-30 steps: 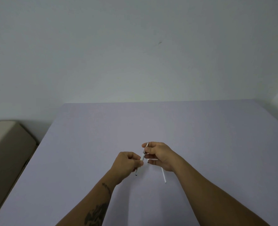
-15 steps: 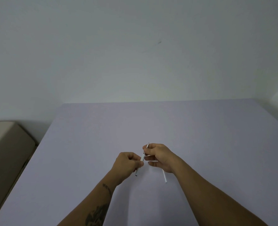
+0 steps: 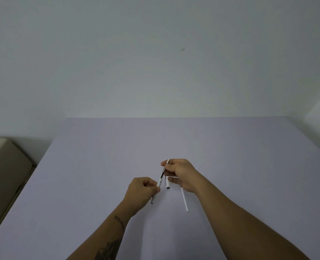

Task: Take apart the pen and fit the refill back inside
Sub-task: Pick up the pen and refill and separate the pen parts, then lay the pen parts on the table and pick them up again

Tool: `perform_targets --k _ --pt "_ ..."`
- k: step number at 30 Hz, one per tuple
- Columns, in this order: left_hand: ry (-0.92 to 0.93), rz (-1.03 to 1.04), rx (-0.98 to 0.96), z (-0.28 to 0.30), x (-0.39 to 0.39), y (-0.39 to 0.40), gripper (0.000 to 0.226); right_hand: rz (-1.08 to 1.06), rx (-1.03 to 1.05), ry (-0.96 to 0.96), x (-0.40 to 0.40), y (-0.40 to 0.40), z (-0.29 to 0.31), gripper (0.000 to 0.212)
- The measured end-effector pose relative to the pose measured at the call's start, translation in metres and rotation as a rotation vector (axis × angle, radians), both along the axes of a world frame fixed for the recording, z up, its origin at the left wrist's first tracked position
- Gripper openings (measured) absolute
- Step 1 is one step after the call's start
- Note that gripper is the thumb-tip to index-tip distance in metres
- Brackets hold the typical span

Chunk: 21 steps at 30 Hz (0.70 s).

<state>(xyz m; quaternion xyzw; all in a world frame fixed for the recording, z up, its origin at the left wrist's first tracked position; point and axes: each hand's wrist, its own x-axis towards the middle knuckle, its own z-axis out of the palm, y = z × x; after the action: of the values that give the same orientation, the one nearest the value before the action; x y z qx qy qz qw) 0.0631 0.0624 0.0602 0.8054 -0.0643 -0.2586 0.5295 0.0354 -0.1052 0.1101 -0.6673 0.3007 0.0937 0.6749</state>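
Pen barrel (image 3: 156,190): white tube, tilted, its upper open end leaning toward the far right; you grip it mid-length, so only the top section and a dark-tipped lower end show.
Refill (image 3: 164,168): thin, dark shaft with a metallic tip end pointing up and away; its lower end sits in the barrel's mouth, most of it drawn out.
Short white piece (image 3: 167,183): lying on the table just right of the barrel, dark end toward you; which pen part it is, can't tell.
White rod (image 3: 184,199): slim, lying flat on the table to the right, angled toward you.
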Motion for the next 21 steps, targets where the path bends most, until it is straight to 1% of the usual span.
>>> perform_targets --k 2,6,7,9,10,12,13,17,21 --pt "0.0 0.016 0.015 -0.003 0.001 -0.002 0.003 -0.052 -0.047 -0.001 0.007 -0.004 0.001 0.02" --pt "0.021 0.044 0.035 -0.015 0.001 0.0 0.006 -0.291 -0.089 -0.083 0.019 -0.015 -0.003 0.022" --pt "0.031 0.053 0.044 -0.018 0.001 0.001 0.006 -0.318 -0.098 -0.084 0.02 -0.018 -0.007 0.022" --pt "0.052 0.065 0.064 -0.026 0.0 0.003 0.007 -0.245 -0.2 -0.006 0.018 -0.022 -0.023 0.016" --pt "0.061 0.07 0.074 -0.03 0.0 0.004 0.007 -0.158 -0.292 0.059 0.015 -0.022 -0.033 0.018" --pt "0.08 0.079 0.095 -0.038 0.0 0.005 0.009 0.013 -0.463 0.19 0.007 -0.021 -0.056 0.029" --pt "0.089 0.082 0.104 -0.042 -0.001 0.004 0.009 0.073 -0.525 0.227 0.003 -0.02 -0.067 0.032" --pt "0.116 0.081 0.138 -0.053 -0.001 0.0 0.006 0.192 -0.708 0.268 -0.003 -0.008 -0.095 0.026" --pt "0.12 0.067 0.151 -0.056 0.0 -0.003 0.007 0.233 -0.852 0.281 -0.004 0.002 -0.105 0.024"
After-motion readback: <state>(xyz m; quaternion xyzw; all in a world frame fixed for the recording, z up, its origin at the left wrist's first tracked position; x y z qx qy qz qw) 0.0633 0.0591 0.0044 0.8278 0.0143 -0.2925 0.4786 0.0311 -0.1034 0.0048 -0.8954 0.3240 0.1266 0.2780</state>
